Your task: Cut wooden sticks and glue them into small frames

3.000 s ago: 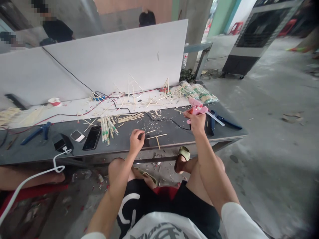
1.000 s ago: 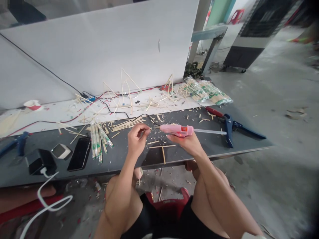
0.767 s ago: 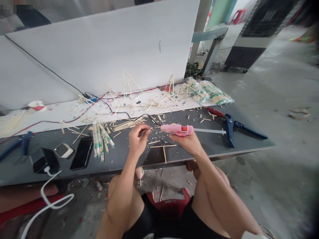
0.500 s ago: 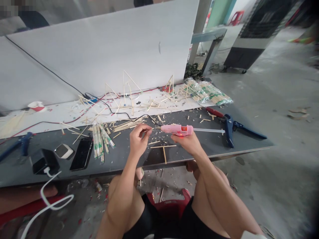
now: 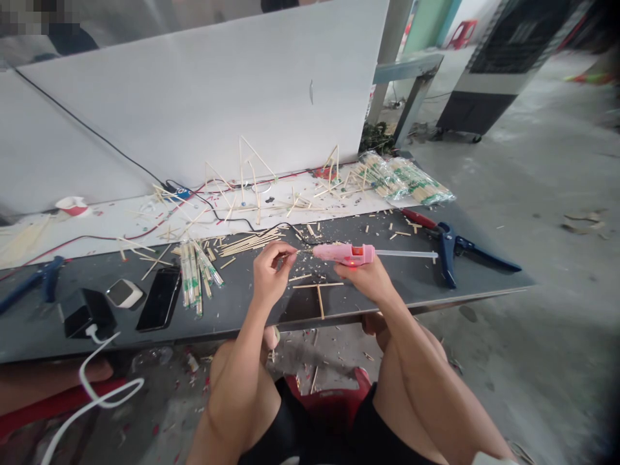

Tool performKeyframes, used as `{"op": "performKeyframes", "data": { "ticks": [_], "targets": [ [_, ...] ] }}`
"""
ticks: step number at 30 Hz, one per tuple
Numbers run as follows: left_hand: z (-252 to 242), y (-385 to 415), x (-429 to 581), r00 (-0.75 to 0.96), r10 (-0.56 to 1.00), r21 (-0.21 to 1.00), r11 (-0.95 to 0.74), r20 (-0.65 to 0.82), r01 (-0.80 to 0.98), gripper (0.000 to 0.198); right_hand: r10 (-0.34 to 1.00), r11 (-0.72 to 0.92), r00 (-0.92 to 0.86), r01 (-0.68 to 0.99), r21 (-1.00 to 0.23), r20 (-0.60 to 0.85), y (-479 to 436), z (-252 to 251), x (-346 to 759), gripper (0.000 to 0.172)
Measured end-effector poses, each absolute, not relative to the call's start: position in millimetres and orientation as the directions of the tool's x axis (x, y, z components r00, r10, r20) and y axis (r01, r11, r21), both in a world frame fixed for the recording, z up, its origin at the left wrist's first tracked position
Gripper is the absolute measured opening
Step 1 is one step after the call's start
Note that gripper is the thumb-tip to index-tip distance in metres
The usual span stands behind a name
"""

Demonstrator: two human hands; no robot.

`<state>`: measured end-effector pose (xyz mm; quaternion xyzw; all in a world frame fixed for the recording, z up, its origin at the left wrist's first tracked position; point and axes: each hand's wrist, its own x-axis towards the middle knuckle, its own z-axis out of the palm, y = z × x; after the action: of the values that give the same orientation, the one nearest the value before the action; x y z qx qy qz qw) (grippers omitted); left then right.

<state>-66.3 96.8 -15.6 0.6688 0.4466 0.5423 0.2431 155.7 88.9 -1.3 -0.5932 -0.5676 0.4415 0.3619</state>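
A pink hot glue gun [image 5: 339,253] is gripped in my right hand [image 5: 365,276], its nozzle pointing left and a translucent glue stick [image 5: 407,254] poking out of its back. Close to the nozzle, my left hand [image 5: 272,270] pinches a tiny pale piece, seemingly a short bit of wooden stick, mostly hidden by the fingertips. Below the two hands, a T shape of thin wooden sticks [image 5: 319,297] lies near the table's front edge. Loose cut sticks [image 5: 252,241] lie in a pile beyond my left hand.
Blue cutters [image 5: 446,255] lie to the right, more cutters [image 5: 48,281] far left. A phone [image 5: 159,298], a black charger [image 5: 87,313] with white cable and wrapped stick bundles [image 5: 191,274] sit left. Stick frames [image 5: 249,171] and bagged sticks [image 5: 419,181] stand along the back.
Both hands and the glue gun hold almost the same position. The view has shifted very slightly.
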Motion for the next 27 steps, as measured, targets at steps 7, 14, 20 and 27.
{"op": "performKeyframes", "data": {
  "ticks": [7,14,20,27],
  "targets": [
    [-17.4,97.5,-65.2,0.004,0.868,0.818,-0.470,0.497,0.330,0.013,0.993,-0.094,-0.039,0.348,-0.933,-0.114,88.2,-1.3,155.9,0.008],
    [-16.4,97.4,-65.4,0.010,0.868,0.810,-0.468,0.497,0.352,0.015,0.993,-0.098,-0.029,0.348,-0.932,-0.115,88.0,-0.2,155.7,0.011],
    [-16.5,97.2,-64.8,0.022,0.877,0.817,-0.456,0.480,0.353,0.016,0.993,-0.097,-0.035,0.355,-0.930,-0.116,88.6,0.3,155.4,0.010],
    [-17.7,97.2,-65.6,0.020,0.873,0.815,-0.463,0.487,0.348,0.013,0.993,-0.093,-0.038,0.375,-0.922,-0.115,88.9,0.3,156.2,0.012]
  ]
}}
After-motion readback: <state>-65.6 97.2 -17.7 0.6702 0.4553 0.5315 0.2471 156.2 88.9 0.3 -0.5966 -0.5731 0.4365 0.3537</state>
